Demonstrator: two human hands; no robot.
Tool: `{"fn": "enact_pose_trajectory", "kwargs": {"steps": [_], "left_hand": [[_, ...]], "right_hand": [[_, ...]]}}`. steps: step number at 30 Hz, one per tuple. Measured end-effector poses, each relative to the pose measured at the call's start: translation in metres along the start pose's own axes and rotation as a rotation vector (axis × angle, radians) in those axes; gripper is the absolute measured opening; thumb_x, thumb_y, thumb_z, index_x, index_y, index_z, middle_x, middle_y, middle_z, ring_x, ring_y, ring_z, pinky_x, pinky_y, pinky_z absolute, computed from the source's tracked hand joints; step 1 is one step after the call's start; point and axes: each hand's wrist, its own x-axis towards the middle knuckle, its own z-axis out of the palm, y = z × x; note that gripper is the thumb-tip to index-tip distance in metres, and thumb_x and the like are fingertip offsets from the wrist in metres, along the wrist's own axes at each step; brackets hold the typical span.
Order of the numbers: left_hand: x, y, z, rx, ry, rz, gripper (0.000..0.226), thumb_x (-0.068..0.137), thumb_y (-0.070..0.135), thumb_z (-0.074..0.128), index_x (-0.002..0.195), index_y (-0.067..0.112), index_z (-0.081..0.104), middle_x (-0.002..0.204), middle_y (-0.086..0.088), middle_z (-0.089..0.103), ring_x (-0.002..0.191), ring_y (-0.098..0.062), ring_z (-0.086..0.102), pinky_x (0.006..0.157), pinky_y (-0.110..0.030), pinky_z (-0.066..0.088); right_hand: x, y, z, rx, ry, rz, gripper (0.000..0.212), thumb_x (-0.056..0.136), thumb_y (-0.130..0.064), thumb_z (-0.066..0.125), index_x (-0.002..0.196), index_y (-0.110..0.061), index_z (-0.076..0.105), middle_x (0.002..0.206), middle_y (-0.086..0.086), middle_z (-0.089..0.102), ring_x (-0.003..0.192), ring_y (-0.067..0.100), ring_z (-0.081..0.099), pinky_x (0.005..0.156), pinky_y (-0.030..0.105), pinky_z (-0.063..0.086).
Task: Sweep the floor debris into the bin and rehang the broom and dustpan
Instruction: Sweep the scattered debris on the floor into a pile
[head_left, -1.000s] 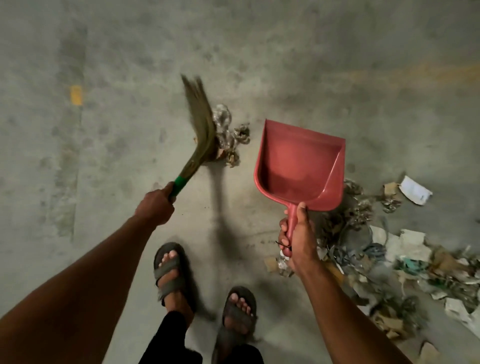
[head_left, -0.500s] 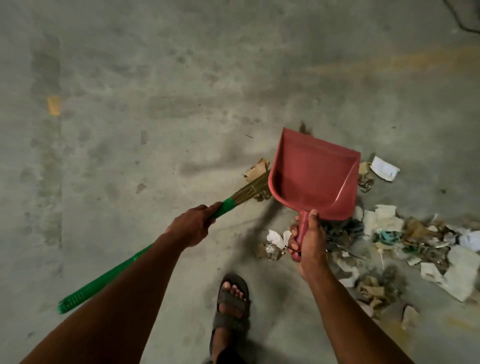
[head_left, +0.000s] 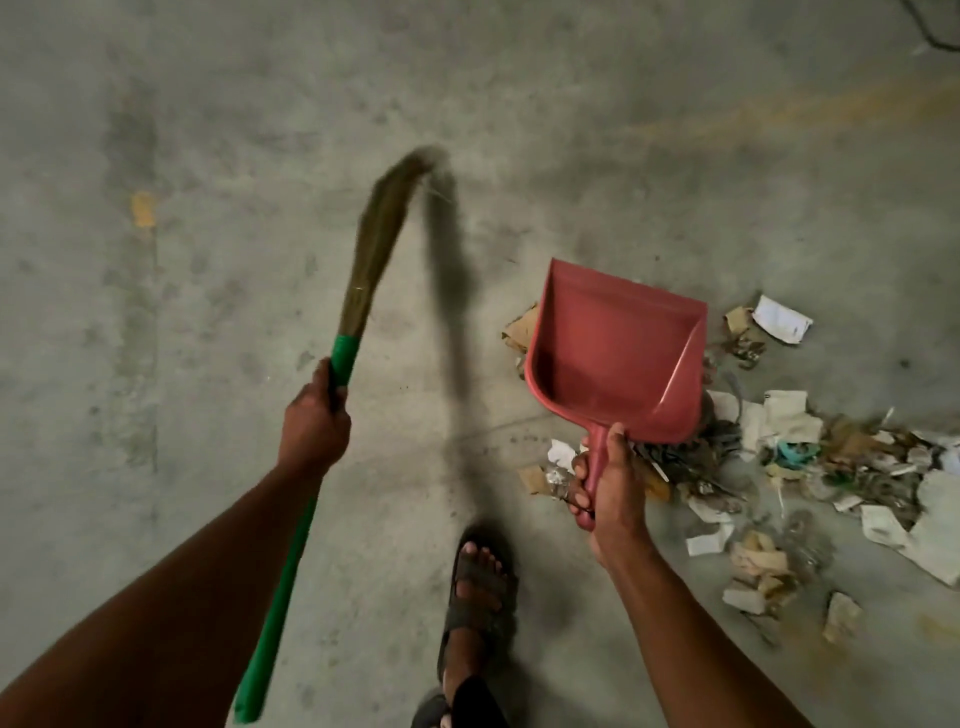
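My left hand (head_left: 312, 422) grips the green handle of a grass broom (head_left: 375, 244) just below its bristles. The bristle head points up and away over bare floor, blurred by motion, and its tip is off the debris. My right hand (head_left: 609, 478) grips the handle of a red dustpan (head_left: 618, 353), held above the floor with its empty scoop facing me. A heap of paper scraps, cardboard bits and wrappers, the debris (head_left: 810, 467), lies on the floor to the right and under the dustpan. No bin is in view.
Grey concrete floor (head_left: 208, 156) stretches to the left and ahead. My sandalled foot (head_left: 480, 597) stands just below the dustpan hand. A dark cable (head_left: 930, 36) lies at the top right corner. A small yellow mark (head_left: 143, 208) is on the floor at left.
The broom head has swung left and up, away from the debris beside the dustpan. The dustpan has stayed over the left end of the heap.
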Motion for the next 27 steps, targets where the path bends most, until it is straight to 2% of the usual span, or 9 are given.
{"fn": "enact_pose_trajectory", "kwargs": {"steps": [4,6,9,12,15,17,20,24,27], "left_hand": [[0.034,0.006,0.009,-0.059,-0.028,-0.213,0.036,0.110,0.031,0.044,0.143,0.016,0.048,0.108,-0.022,0.069,0.083,-0.039,0.068,0.079,-0.049,0.061],[0.051,0.015,0.017,-0.067,-0.104,-0.269,0.031,0.109,0.031,0.046,0.132,0.013,0.055,0.097,-0.017,0.069,0.067,-0.029,0.066,0.064,-0.044,0.062],[0.065,0.042,0.037,0.058,-0.198,-0.192,0.036,0.108,0.030,0.047,0.140,0.017,0.056,0.094,-0.011,0.065,0.058,-0.022,0.062,0.046,-0.027,0.047],[0.065,0.080,0.063,0.134,-0.291,-0.035,0.050,0.108,0.031,0.048,0.157,0.023,0.043,0.116,-0.017,0.066,0.068,-0.027,0.064,0.053,-0.028,0.050],[0.050,0.120,0.090,0.237,-0.403,0.124,0.054,0.107,0.031,0.050,0.160,0.027,0.039,0.134,-0.022,0.064,0.107,-0.040,0.067,0.087,-0.037,0.056],[0.035,0.143,0.109,0.268,-0.470,0.227,0.053,0.107,0.031,0.050,0.159,0.030,0.041,0.133,-0.020,0.065,0.113,-0.040,0.065,0.095,-0.039,0.054],[0.010,0.167,0.128,0.301,-0.584,0.324,0.048,0.103,0.028,0.050,0.151,0.034,0.051,0.122,-0.014,0.069,0.105,-0.036,0.068,0.093,-0.044,0.057],[-0.024,0.180,0.136,0.343,-0.633,0.410,0.025,0.102,0.022,0.052,0.121,0.020,0.068,0.114,-0.011,0.070,0.103,-0.033,0.066,0.089,-0.043,0.057],[-0.042,0.168,0.129,0.331,-0.578,0.421,0.025,0.104,0.029,0.055,0.128,0.028,0.063,0.104,-0.001,0.063,0.091,-0.024,0.063,0.076,-0.039,0.055]], "right_hand": [[0.007,0.011,0.003,0.022,-0.055,0.008,0.051,0.105,-0.064,0.041,0.091,-0.017,0.055,0.061,0.000,0.047,0.035,0.010,0.033,0.037,0.017,0.024],[0.011,0.015,0.003,0.014,-0.067,0.001,0.051,0.105,-0.063,0.040,0.088,-0.017,0.054,0.058,0.001,0.047,0.034,0.010,0.032,0.037,0.017,0.024],[0.017,0.017,0.000,-0.010,-0.045,0.011,0.050,0.106,-0.061,0.040,0.087,-0.016,0.052,0.059,0.001,0.048,0.034,0.011,0.032,0.037,0.017,0.024],[0.023,0.017,-0.005,-0.015,-0.009,0.025,0.049,0.106,-0.061,0.040,0.084,-0.019,0.053,0.060,0.000,0.048,0.034,0.011,0.032,0.038,0.016,0.023],[0.025,0.014,-0.010,0.011,0.007,0.028,0.048,0.106,-0.061,0.040,0.087,-0.020,0.055,0.062,0.000,0.048,0.035,0.010,0.032,0.037,0.016,0.023],[0.024,0.011,-0.014,0.025,0.008,0.027,0.048,0.106,-0.062,0.040,0.090,-0.020,0.058,0.062,0.000,0.049,0.036,0.010,0.032,0.037,0.016,0.023],[0.020,0.007,-0.022,0.013,0.008,0.022,0.050,0.106,-0.062,0.040,0.089,-0.020,0.059,0.060,-0.001,0.050,0.036,0.011,0.032,0.038,0.016,0.024],[0.008,0.010,-0.034,0.012,-0.009,0.008,0.052,0.105,-0.065,0.040,0.092,-0.017,0.058,0.061,-0.001,0.050,0.037,0.011,0.033,0.041,0.018,0.024],[-0.008,0.015,-0.046,0.019,0.004,0.013,0.057,0.103,-0.067,0.041,0.089,-0.014,0.056,0.061,-0.001,0.052,0.037,0.011,0.034,0.041,0.018,0.025]]}}
